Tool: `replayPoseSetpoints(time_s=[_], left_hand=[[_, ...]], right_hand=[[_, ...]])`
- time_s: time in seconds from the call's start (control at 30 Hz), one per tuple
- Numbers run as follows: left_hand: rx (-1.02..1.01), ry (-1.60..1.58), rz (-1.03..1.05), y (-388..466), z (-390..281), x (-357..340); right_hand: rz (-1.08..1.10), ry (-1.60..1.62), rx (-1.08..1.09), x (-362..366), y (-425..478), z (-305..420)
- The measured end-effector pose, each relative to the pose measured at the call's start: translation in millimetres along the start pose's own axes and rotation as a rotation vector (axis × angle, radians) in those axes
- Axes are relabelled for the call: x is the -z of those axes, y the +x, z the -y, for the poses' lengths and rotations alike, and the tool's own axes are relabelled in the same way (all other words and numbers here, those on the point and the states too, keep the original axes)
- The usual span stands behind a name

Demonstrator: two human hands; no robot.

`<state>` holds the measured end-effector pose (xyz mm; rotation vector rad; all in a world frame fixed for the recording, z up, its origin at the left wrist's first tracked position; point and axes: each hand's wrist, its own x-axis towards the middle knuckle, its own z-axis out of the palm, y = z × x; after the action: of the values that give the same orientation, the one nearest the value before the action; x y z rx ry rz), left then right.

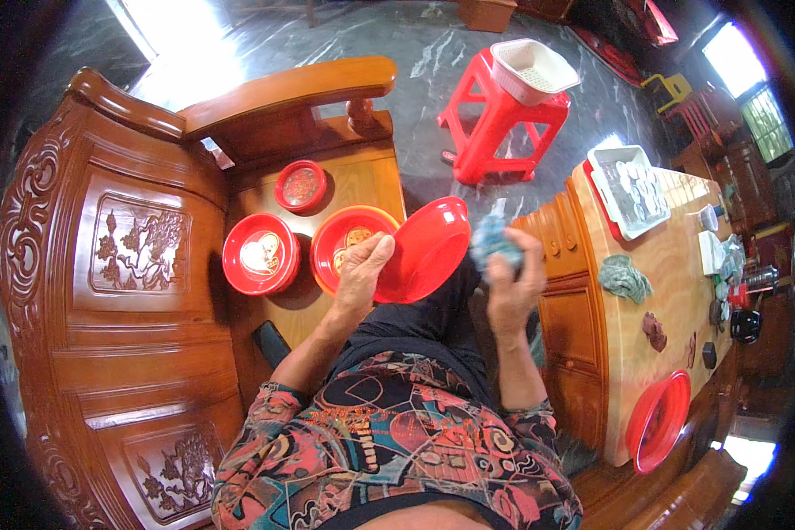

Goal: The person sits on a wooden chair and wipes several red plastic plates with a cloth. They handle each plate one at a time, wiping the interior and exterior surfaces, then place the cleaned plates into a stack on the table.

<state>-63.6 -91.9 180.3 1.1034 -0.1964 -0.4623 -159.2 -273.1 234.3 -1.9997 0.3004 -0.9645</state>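
My left hand grips the rim of a red plastic basin, which is tilted up on its side above my lap. A crumpled blue-and-white cloth is held in my right hand, slightly apart from the basin's right side. Beneath and left of my left hand, another red basin with a gold print inside rests on the wooden bench seat, an orange rim showing under it. Further left sits a stack of red basins with a heart print. Behind these is a smaller round red dish with a patterned centre.
A carved wooden bench back rises on the left; a dark flat object lies on the seat. Ahead, a red plastic stool carries a white basket. The right-hand table bears a white tray, grey-green cloth and red basin.
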Motion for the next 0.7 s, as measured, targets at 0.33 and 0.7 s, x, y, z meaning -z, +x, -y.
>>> replayPoseSetpoints(time_s=[0.33, 0.7], left_hand=[[-0.297, 0.405, -0.031, -16, -4, -30], [-0.393, 0.419, 0.063, -24, -10, -19]], right_hand=[[-0.042, -0.241, 0.424, -52, -3, 13], [0.093, 0.876, -0.585, -24, -2, -111]])
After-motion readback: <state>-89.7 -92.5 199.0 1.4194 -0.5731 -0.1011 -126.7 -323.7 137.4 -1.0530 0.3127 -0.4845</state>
